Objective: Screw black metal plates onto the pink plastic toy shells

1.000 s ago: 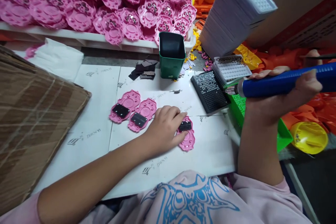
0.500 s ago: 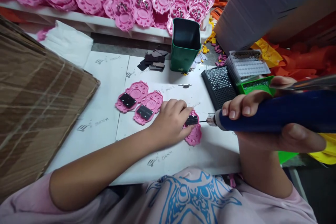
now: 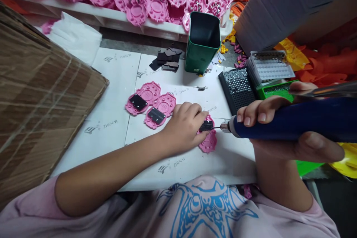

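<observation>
Pink shell (image 3: 208,143), one: lay on the near side of the green bin (image 3: 198,58); probably light, stiff, slightly slippery, best held by its edges. Left hand (image 3: 184,128): clamped on it. Right hand (image 3: 279,149): wrapped around a blue driver (image 3: 281,121).

We see a plate (image 3: 210,143) on the table (image 3: 111,134) under the fingers of the left hand (image 3: 185,126), with a screwdriver (image 3: 287,119) in the right hand (image 3: 292,151) to its right.

Two other plates (image 3: 167,103) lie side by side to our left, and a box (image 3: 50,96) stands beyond them at far left; behind the hands sit a pile of sheets (image 3: 169,59), a cup (image 3: 202,57) and a screw tray (image 3: 240,89), left to right, before a crate (image 3: 111,16) heaped with plates.
</observation>
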Available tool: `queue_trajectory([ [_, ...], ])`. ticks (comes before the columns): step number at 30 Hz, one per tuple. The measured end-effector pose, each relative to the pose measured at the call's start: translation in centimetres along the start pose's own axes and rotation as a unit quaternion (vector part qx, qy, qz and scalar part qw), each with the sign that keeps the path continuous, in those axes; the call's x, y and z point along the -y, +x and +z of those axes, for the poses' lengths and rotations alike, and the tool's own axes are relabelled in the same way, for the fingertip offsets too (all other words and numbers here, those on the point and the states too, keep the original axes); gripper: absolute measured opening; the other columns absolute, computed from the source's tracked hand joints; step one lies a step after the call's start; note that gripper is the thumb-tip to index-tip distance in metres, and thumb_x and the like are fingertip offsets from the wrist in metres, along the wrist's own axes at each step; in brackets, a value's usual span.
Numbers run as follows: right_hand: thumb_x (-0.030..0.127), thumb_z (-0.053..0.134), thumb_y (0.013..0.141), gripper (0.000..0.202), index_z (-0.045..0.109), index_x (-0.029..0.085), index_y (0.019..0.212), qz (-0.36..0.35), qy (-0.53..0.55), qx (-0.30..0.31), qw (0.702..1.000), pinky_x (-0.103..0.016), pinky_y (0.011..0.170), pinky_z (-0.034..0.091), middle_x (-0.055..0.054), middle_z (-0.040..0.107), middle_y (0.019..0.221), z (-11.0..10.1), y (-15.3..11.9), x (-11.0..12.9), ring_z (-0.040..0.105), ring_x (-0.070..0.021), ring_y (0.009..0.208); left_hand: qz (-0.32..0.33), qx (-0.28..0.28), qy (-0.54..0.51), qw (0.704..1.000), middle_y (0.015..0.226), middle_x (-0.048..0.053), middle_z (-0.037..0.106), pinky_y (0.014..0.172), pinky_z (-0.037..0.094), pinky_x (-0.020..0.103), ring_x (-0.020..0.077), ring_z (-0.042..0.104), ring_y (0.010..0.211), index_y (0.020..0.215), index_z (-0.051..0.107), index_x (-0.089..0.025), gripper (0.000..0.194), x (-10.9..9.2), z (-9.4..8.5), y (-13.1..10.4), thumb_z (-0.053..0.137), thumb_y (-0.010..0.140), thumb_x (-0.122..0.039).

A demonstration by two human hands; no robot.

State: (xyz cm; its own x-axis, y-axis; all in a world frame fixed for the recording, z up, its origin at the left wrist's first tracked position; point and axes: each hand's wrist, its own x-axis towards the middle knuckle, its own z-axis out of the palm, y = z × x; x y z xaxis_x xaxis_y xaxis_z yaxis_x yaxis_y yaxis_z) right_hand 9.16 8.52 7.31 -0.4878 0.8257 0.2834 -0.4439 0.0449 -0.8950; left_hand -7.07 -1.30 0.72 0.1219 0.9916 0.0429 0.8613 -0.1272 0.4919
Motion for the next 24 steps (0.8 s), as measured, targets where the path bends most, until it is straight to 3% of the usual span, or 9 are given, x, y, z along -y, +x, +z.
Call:
queue_trajectory([
  [13,0.04,0.073,0.063,0.042,0.065,0.029,0.102,-0.002,-0.014,-0.005,1.0,-0.038,0.05,0.05,0.002,0.06,0.061,0.0,-0.1,-0.1,0.056,-0.0175,0.05,-0.002,0.002,-0.002,1.0,0.109,0.013,0.058,0.083,0.035,0.042,0.0295,0.046,0.101,0.119,0.06,-0.013,0.045,0.0,0.0,0.1,0.061,0.084,-0.041],
  [24,0.036,0.068,0.073,0.038,0.065,0.027,0.11,-0.034,-0.069,0.076,0.994,-0.04,0.05,0.05,0.001,0.056,0.064,0.4,-0.5,0.2,0.057,-0.0188,0.052,-0.058,-0.009,0.007,0.998,0.104,0.012,0.056,0.083,0.034,0.043,0.0296,0.045,0.098,0.111,0.063,-0.014,0.047,-1.0,-0.1,0.2,0.066,0.081,-0.05],
])
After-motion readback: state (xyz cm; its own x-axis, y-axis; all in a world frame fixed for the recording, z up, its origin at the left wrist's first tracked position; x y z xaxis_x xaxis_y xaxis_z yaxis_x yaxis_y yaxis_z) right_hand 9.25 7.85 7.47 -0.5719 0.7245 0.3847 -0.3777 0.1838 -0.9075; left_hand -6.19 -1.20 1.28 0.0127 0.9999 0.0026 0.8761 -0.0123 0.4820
